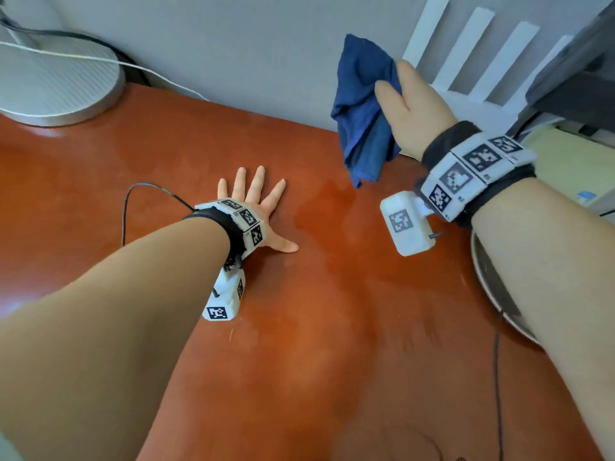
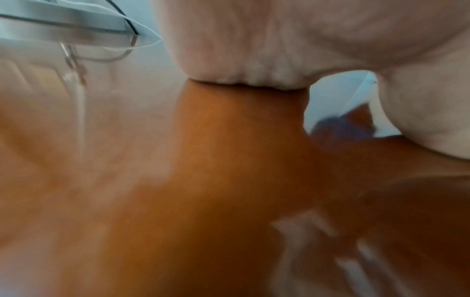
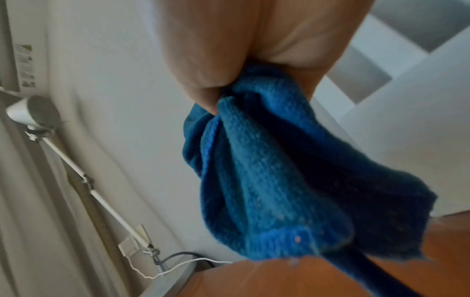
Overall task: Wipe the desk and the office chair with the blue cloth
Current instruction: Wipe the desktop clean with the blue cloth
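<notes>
Dangling from right hand (image 1: 414, 108), blue cloth (image 1: 364, 108), above desk (image 1: 299, 327)

The right hand (image 3: 229, 50) grips the bunched blue cloth (image 3: 267, 170) above the desk (image 3: 279, 281).

**Left palm flat, right hand raised and gripping**

The left hand (image 1: 258, 207) lies palm down on the desk (image 1: 299, 327), fingers straight and spread, thumb out to the side; its forearm reaches in from the lower left, a marker band around the wrist. The right hand (image 1: 412, 108) is lifted clear of the surface, fingers bunched round the blue cloth (image 1: 362, 104), which hangs from the grip. Its forearm comes in from the right with a marker band on the wrist.
</notes>
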Motion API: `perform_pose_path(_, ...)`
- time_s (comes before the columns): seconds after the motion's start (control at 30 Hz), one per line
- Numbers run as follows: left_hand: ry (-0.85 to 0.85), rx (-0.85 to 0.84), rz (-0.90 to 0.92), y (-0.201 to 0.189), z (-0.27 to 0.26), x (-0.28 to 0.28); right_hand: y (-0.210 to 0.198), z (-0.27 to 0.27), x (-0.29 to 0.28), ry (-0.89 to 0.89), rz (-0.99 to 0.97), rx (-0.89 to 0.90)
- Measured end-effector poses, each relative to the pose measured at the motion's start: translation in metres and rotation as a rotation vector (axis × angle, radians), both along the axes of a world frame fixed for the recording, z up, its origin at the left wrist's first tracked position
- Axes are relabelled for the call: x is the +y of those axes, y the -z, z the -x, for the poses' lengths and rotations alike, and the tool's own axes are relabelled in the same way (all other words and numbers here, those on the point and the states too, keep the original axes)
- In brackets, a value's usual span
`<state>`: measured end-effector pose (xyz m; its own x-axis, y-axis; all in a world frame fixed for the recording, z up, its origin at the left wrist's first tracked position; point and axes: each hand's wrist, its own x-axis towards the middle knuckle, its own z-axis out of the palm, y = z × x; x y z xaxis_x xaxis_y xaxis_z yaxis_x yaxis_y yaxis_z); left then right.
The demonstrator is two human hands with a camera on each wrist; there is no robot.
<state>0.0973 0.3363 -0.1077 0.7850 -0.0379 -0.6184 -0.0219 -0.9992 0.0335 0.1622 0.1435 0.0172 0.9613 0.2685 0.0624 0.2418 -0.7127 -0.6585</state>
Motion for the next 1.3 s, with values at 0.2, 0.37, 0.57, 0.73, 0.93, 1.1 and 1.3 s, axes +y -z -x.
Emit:
perform_pose_path(0.2, -0.051, -0.065, 0.060, -0.006, 0.030, 0.040, 0.027, 0.067, -0.019, -0.093, 0.146, 0.224)
perform_pose_path(0.37, -0.065, -0.071, -0.077, -0.008, 0.048, 0.076, 0.084, 0.094, -0.029, -0.148, 0.557, 0.347)
perform_pose_path(0.57, -0.064, -0.048, -0.072, 0.003, 0.064, 0.073, 0.123, 0.123, -0.008, -0.142, 0.645, 0.362)
perform_pose_path(0.73, -0.046, -0.074, -0.076, 0.009, 0.072, 0.077, 0.136, 0.128, -0.003, -0.083, 0.574, 0.261)
perform_pose_path(0.93, -0.047, -0.067, -0.065, 0.008, 0.072, 0.077, 0.119, 0.136, -0.004, -0.204, 0.281, 0.132)
perform_pose_path(1.1, -0.060, -0.099, -0.022, 0.008, 0.074, 0.078, 0.136, 0.177, 0.013, -0.722, 0.487, 0.032)
perform_pose_path(1.3, -0.204, -0.151, -0.035, 0.008, 0.060, 0.101, 0.157, 0.157, 0.034, -0.889, 0.658, -0.117)
